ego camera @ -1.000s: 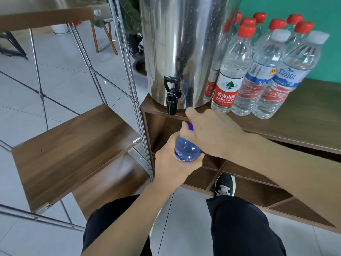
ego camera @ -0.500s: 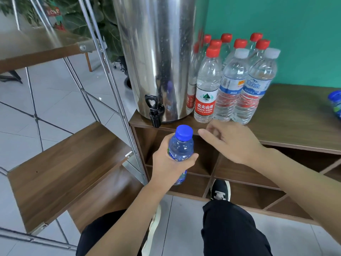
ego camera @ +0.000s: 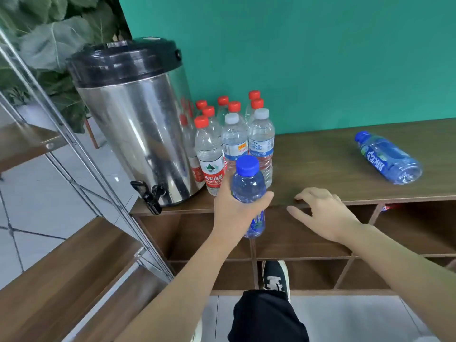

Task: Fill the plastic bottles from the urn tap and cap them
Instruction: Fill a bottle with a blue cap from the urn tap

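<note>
At frame centre the left hand (ego camera: 234, 213) grips a capped blue bottle (ego camera: 248, 191), right hand (ego camera: 320, 213) open and empty; capped bottles (ego camera: 232, 139) cluster beside the urn (ego camera: 138, 134), one uncapped bottle (ego camera: 387, 157) apparently remains at right.

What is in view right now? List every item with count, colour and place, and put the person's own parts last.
Urn: one, steel with a black lid, left end of the cabinet top.
Tap: one, black, at the urn's base, over the cabinet edge.
Capped bottles: a cluster, clear, mostly red caps and two white, standing right of the urn; exact count hidden.
Blue-capped bottle: one, blue tinted, upright in the left hand.
Lying bottle: one, blue, on its side at the right of the cabinet top.
Cabinet: one, brown wood, open cubbies below.
Metal shelf rack: one, wooden boards, at left.
Plant: green, top left.
Shoe: one, black, on the floor.
Left hand: grips the blue-capped bottle.
Right hand: empty, fingers at the cabinet edge.
</note>
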`<state>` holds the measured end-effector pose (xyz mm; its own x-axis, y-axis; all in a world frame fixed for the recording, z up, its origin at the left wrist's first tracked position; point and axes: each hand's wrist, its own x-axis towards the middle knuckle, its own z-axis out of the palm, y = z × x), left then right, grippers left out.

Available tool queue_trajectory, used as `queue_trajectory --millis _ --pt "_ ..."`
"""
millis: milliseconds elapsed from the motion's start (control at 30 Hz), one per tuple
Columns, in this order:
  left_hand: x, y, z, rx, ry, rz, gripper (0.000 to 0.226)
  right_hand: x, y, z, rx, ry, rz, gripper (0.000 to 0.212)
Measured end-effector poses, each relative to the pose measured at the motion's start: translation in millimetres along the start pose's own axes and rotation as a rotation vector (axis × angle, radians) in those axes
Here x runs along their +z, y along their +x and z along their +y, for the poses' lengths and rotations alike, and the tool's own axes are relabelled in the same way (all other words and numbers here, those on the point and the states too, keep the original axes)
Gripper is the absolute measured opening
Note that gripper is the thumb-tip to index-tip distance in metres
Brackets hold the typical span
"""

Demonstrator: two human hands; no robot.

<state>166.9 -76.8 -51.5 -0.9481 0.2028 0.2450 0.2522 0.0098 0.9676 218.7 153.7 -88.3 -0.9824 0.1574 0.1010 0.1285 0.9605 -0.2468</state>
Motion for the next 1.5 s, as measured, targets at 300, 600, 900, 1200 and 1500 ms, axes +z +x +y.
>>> queue_trajectory --millis 300,600,900,1200,1500 --pt "92 45 19 0.041 -0.039 -0.039 0.061 -8 -20 51 0.033 0.034 0.051 0.057" --pt "144 67 14 0.082 -0.004 -0.104 0.060 -15 -19 66 0.070 0.135 0.063 0.064" --pt "81 27 -47 0.332 0.423 0.063 0.046 -19 6 47 0.181 0.562 0.133 0.079" --pt "51 30 -113 0.471 0.821 0.122 0.042 -16 48 40 0.245 0.610 0.145 0.064" --pt "44 31 -125 0.509 0.819 0.161 0.038 2 85 38 0.234 0.550 0.126 0.056"
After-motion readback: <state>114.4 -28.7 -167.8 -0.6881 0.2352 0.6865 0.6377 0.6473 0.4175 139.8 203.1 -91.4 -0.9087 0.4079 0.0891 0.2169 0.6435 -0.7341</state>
